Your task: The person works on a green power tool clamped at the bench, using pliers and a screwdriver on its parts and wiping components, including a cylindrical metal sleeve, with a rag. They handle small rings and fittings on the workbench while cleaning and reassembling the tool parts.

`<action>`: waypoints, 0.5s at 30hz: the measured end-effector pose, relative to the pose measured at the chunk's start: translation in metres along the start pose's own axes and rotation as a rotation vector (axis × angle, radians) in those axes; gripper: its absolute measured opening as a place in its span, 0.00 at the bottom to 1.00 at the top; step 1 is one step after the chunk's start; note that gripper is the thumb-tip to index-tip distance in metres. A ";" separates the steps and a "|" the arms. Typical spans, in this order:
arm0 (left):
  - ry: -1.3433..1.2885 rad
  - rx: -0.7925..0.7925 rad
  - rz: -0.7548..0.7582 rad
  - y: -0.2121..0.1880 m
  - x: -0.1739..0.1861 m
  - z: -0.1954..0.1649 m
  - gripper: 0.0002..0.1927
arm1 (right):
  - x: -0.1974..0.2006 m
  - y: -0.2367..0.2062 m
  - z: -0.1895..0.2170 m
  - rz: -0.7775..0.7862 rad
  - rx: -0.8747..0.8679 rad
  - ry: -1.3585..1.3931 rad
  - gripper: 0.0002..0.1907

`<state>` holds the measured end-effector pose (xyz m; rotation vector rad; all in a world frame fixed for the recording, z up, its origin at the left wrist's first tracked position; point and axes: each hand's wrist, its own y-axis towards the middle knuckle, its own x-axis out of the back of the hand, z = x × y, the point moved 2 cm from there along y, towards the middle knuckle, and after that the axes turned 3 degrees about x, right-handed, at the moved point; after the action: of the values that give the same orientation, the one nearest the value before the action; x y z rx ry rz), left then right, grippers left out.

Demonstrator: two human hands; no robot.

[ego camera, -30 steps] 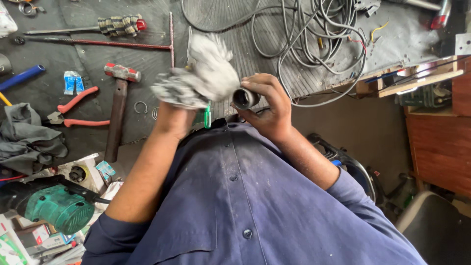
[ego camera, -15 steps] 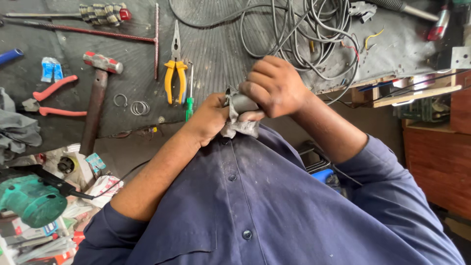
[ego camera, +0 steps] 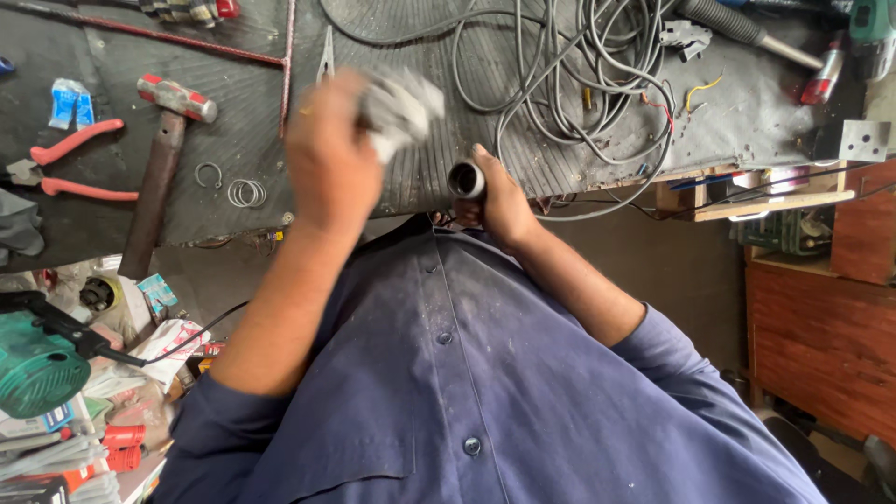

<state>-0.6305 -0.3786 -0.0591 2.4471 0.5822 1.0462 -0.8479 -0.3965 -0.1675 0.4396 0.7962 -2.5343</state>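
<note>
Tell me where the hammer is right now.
In the head view, the hammer lies on the dark bench mat at the left, between the red-handled pliers and the loose metal rings, left of the left hand.

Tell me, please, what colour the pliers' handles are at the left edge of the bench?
Pinkish-red handles on the pliers, seen in the head view.

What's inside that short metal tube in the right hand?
The metal tube faces the camera with its end open; the bore shows only dark shadow, nothing visible inside. The right hand covers its far end. The left hand holds a rag apart from it.
</note>
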 end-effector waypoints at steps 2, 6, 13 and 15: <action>-0.284 0.123 -0.160 0.011 0.014 0.002 0.16 | 0.007 0.000 -0.003 0.114 -0.025 0.163 0.31; -0.394 0.063 0.165 -0.002 0.011 -0.024 0.17 | 0.017 0.003 -0.003 0.114 -0.012 0.216 0.31; -0.208 -0.365 0.460 -0.022 0.000 -0.032 0.25 | 0.014 0.004 0.011 -0.008 0.005 0.141 0.25; -0.133 -0.533 0.513 -0.022 -0.008 -0.023 0.27 | 0.008 0.003 0.014 -0.003 -0.093 0.201 0.23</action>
<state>-0.6569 -0.3599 -0.0603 2.1857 -0.3557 1.0375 -0.8559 -0.4098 -0.1614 0.6702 0.9846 -2.4701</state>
